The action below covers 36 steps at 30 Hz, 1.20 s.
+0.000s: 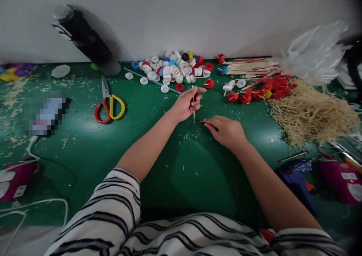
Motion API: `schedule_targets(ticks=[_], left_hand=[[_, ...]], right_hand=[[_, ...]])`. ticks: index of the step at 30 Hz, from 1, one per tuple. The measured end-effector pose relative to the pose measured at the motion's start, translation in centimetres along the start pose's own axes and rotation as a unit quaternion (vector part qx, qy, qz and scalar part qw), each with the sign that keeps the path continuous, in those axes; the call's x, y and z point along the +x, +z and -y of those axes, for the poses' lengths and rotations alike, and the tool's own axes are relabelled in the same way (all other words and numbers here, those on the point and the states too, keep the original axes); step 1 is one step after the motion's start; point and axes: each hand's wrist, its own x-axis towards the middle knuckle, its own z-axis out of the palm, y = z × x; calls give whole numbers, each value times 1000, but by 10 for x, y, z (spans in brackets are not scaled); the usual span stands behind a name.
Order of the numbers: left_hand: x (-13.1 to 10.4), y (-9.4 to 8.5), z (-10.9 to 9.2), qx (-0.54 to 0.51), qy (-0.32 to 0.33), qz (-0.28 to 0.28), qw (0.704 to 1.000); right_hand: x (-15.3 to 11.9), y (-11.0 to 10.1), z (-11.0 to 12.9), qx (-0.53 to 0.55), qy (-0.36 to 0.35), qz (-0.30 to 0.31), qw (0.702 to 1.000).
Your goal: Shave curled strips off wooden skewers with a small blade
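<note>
My left hand (187, 104) is closed on a thin wooden stick (194, 114), its lower end sticking out below the fingers. In my right hand (226, 131) is a slim dark tool (201, 121), perhaps a small knife; its tip is at the stick's lower end, and most of it is hidden by the fingers. Small pale shavings (185, 137) lie on the green table beneath both hands. Just beyond my left hand is a heap of bottle caps (172, 70), mostly white. Red caps with short sticks in them (246, 96) lie to the right.
Scissors (109, 101), a dark bottle (90, 41) and a phone (48, 114) on a cable stand left. At right are bundled sticks (249, 66), a pile of straw-like shavings (313, 114), a plastic bag (315, 54), a blue glue gun (296, 180) and a magenta power strip (341, 178).
</note>
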Motion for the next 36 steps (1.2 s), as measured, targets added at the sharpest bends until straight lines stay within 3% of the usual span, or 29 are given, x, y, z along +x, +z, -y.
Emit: schedule_targets(ticks=[8, 12, 14, 21, 25, 30, 36], left_hand=[[0, 0, -2, -10, -12, -20, 1000], [3, -2, -3, -53, 5, -62, 997], [5, -3, -3, -57, 13, -54, 997], [2, -2, -3, -27, -6, -18, 999], [-1, -1, -4, -24, -14, -11, 1000], [-1, -2, -5, -29, -21, -13, 999], [0, -4, -2, -22, -5, 3, 1000]], right_hand=[[8, -7, 3, 10, 26, 89, 996], [9, -11, 1, 27, 48, 114, 992], [9, -11, 1, 32, 59, 121, 990], [2, -5, -1, 69, 50, 58, 995], [3, 1, 2, 15, 32, 11, 999], [8, 1, 7, -37, 15, 28, 999], [11, -6, 6, -21, 37, 79, 996]])
